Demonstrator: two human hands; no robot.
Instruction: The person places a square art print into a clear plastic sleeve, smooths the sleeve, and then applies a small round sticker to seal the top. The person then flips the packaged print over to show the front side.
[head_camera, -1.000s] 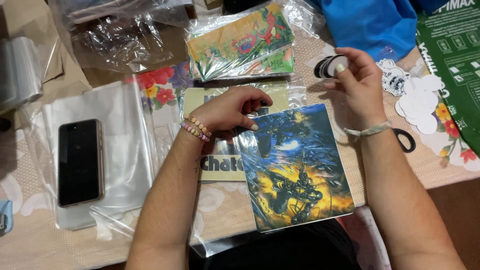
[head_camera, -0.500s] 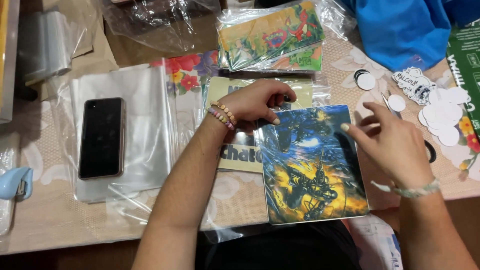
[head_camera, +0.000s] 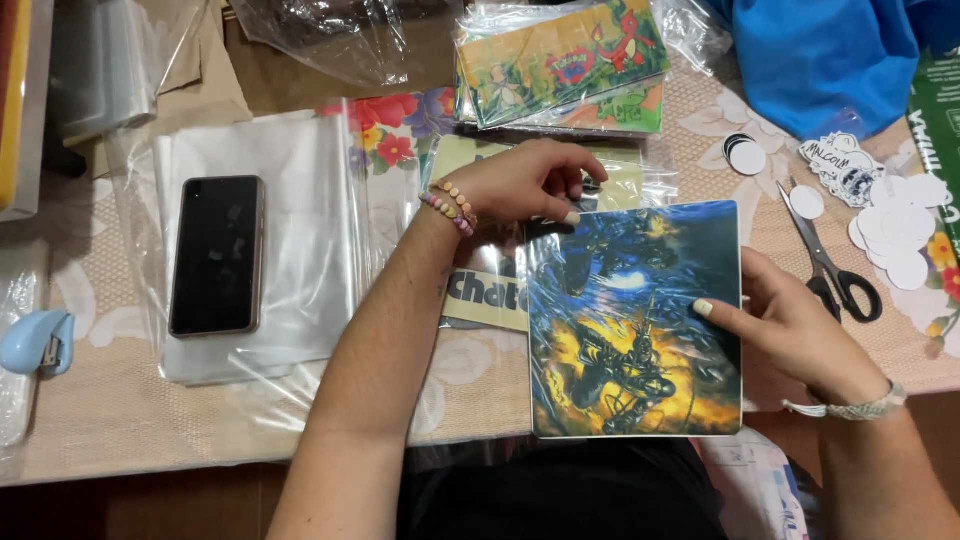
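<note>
Left hand (head_camera: 520, 185) fingers curled down, right hand (head_camera: 795, 330) thumb extended
</note>
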